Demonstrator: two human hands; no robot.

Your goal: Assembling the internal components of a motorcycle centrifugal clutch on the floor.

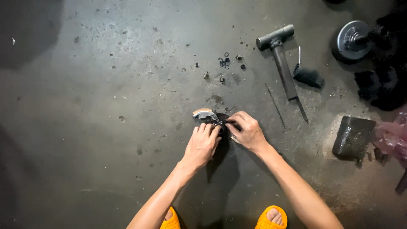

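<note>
Two hands meet on one small dark metal part (210, 118) lying on the concrete floor (106, 106). The left hand (202, 144) presses it from below with bent fingers; the right hand (248, 130) pinches its right edge. Beyond lie small nuts (224, 62) and a hammer (280, 55).

A small dark metal part (210, 120) lies on the grey concrete floor. It has a curved tan pad on top. Both hands partly cover it.

The small metal part (210, 118) is mostly hidden under both hands' fingers (206, 129); floor bits (224, 62) too small to tell.
</note>
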